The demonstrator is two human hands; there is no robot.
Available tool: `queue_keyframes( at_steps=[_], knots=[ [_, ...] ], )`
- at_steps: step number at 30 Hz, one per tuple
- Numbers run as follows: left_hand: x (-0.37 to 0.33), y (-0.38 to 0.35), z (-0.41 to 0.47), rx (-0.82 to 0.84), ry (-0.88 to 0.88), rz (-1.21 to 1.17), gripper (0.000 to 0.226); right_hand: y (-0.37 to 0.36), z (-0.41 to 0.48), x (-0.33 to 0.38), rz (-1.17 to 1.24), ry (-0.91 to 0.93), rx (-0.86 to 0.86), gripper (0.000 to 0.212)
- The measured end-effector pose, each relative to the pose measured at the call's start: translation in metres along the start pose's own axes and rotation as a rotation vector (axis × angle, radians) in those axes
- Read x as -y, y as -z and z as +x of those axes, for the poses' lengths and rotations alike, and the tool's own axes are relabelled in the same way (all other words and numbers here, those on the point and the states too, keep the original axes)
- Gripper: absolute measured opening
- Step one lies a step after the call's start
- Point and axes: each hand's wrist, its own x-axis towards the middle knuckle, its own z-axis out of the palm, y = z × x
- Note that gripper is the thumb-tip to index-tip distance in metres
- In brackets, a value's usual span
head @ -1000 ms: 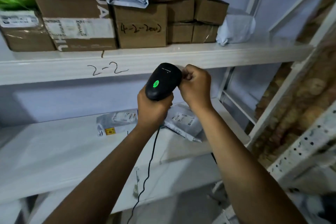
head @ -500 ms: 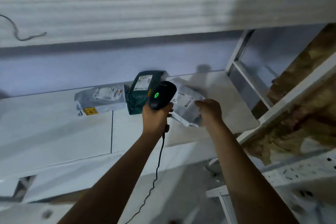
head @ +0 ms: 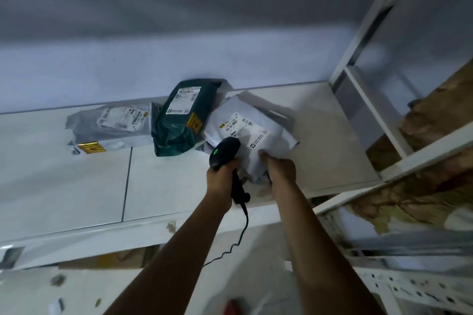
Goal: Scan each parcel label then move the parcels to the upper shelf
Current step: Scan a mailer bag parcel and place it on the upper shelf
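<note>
Two bare arms are reaching up from the bottom of the view. The left hand [head: 222, 171] is gripping the black scanner [head: 225, 151] by its handle, with the fingers curled tight round it. A green light is glowing on the scanner's top. A curly cord [head: 240, 234] is hanging down from it. Just beside it, the right hand [head: 280, 168] is pinching the near edge of the white parcel [head: 258, 161] — the thumb is on top, and the other fingers are hiding underneath.

The white parcel is lying on the lower shelf [head: 76, 186], just past both hands. Its label [head: 244, 129] is facing up and sitting a bit slanted. The scanner's nose is pointing away from the person, right at the near left corner of that label, very close to it. So I think the scanning of this parcel is happening now. The right hand is the one holding it, so that hand looks ready for lifting it after.

A little farther back, a dark green parcel [head: 179, 125] is touching the white one on its left side. Farther left, a grey parcel [head: 107, 128] is lying flat just beside the green one — both with labels up. The upper shelf is not showing.
</note>
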Motion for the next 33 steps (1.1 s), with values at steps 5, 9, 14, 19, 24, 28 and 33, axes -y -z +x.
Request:
queue_keyframes(
  at_steps=[5, 9, 14, 19, 24, 28, 33],
  knots=[
    [-0.008, -0.01, 0.004, 0.006, 0.022, -0.023, 0.027, -0.004, -0.006, 0.013, -0.197, 0.18, 0.0, 0.02],
    [-0.021, -0.01, 0.005, 0.025, 0.008, 0.061, 0.028, 0.004, -0.01, 0.03, -0.031, 0.084, 0.113, 0.01],
    [-0.034, -0.002, -0.006, -0.011, 0.034, 0.012, 0.017, 0.001, -0.051, 0.029, 0.321, 0.122, 0.186, 0.011],
    [-0.046, 0.019, -0.018, 0.018, 0.012, 0.031, 0.029, -0.004, -0.086, 0.028, 0.436, 0.173, 0.227, 0.021],
    [-0.056, 0.036, -0.04, 0.072, -0.03, -0.004, 0.03, -0.002, -0.125, 0.021, 0.537, 0.243, 0.219, 0.032],
    [-0.072, 0.049, -0.069, 0.123, -0.09, -0.019, 0.036, 0.0, -0.162, 0.019, 0.578, 0.275, 0.193, 0.034],
    [-0.104, 0.079, -0.105, 0.155, -0.138, -0.007, 0.039, -0.004, -0.207, 0.021, 0.632, 0.294, 0.186, 0.027]
  ],
)
